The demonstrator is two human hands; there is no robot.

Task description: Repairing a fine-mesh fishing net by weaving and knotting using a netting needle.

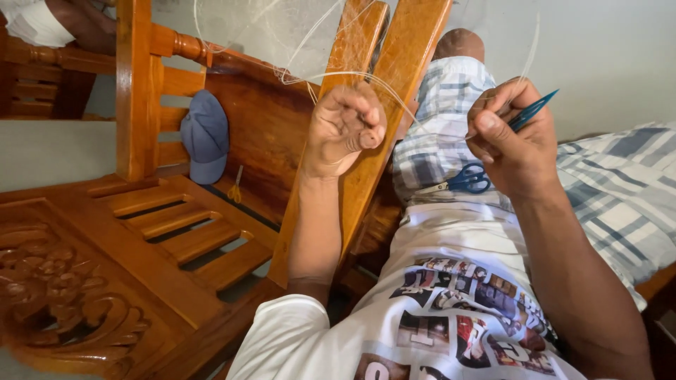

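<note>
Above the lap, left hand (pixel 343 129) clenches clear line (pixel 380 84); right hand (pixel 510 134) pinches a blue needle (pixel 533 110); slack loops could snag the wooden slats (pixel 366 105); scissors (pixel 465 179) may slide off.

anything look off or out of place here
Mostly no. The blue scissors lie loose on the person's checked lap, where they could slide off. A cap hangs on the wooden chair, which seems deliberate.
</note>
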